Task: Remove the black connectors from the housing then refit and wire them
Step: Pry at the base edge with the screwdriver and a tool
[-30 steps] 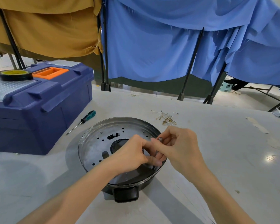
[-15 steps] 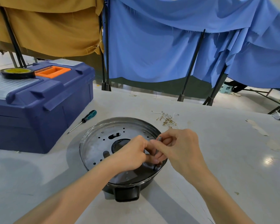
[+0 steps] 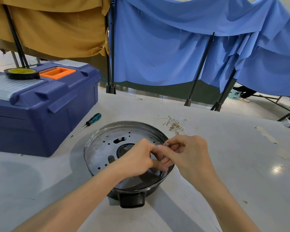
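A round metal housing (image 3: 105,144) with a black base and a perforated plate lies upside down on the white table. Both hands meet over its right rim. My right hand (image 3: 189,156) pinches a small grey cylindrical part (image 3: 167,144) between thumb and fingers. My left hand (image 3: 137,158) is closed with its fingertips against the right hand's; what it grips is hidden. A small black piece (image 3: 160,173) shows on the plate just below the fingers. A black tab (image 3: 131,200) juts from the housing's near side.
A blue toolbox (image 3: 40,111) stands at the left with a roll of black tape (image 3: 22,73) on its lid. A teal-handled screwdriver (image 3: 89,123) lies beside it. A heap of small brass terminals and white wires (image 3: 173,123) sits behind the housing. Cloth screens hang behind the table.
Both hands stay together over the housing's right rim; the fingers have shifted only slightly. The view has drifted a little.
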